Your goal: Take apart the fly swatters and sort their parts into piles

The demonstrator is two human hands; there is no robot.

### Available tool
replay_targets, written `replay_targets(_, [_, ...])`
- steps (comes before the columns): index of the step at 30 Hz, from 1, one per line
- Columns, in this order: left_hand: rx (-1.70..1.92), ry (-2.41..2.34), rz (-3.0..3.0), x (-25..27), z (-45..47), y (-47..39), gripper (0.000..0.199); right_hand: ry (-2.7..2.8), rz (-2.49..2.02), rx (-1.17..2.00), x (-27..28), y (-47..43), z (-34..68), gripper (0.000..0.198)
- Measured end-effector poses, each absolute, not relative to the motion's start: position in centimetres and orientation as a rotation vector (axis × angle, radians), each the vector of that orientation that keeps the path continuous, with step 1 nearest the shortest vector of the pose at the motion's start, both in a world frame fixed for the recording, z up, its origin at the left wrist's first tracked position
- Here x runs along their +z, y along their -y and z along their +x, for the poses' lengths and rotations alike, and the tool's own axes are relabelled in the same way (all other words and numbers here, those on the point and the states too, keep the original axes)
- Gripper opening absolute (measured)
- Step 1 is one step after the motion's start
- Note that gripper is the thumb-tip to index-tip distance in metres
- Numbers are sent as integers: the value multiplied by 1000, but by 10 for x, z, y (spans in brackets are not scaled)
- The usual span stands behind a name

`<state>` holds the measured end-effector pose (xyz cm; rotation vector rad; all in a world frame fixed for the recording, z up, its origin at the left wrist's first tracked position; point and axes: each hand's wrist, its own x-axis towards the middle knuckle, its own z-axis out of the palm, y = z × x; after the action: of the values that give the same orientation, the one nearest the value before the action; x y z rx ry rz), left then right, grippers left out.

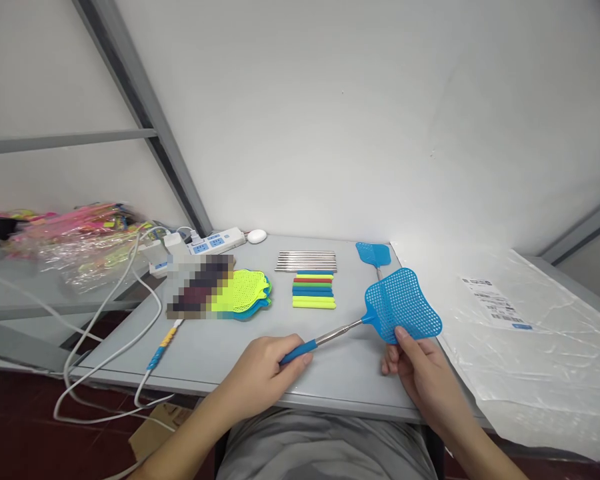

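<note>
A blue fly swatter with a metal rod is held between both my hands above the table's front part. Its blue grip sleeve sits inside my left hand, fingers wrapped round it. At the other end, my right hand pinches the lower edge of the perforated head between thumb and fingers. Behind it lies another blue fly swatter, its handle partly hidden. Bare metal rods lie in a row at the back, with coloured grip sleeves in front. Left of them is a stack of yellow-green and blue swatter heads.
A power strip with plugs and a white mouse-like object stand at the back left. White cables hang over the left edge. Plastic-bagged goods lie further left. Clear plastic wrapping covers the right side. A blurred item is unreadable.
</note>
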<state>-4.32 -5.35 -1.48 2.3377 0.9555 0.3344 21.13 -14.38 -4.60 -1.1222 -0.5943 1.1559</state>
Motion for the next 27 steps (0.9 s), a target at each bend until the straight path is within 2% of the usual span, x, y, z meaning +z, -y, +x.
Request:
replay_targets(13, [339,-941,2356,-12,-42,54,35,611,-1114,1170,-49,146,213,40])
replay_targets(20, [324,-947,2377,-13,-42,54,37,707,-1148,1097,-59,147,214,32])
replay_targets(27, [331,-924,2405,-13,-41,54,39,789,-1277,1101,-52,152,217,38])
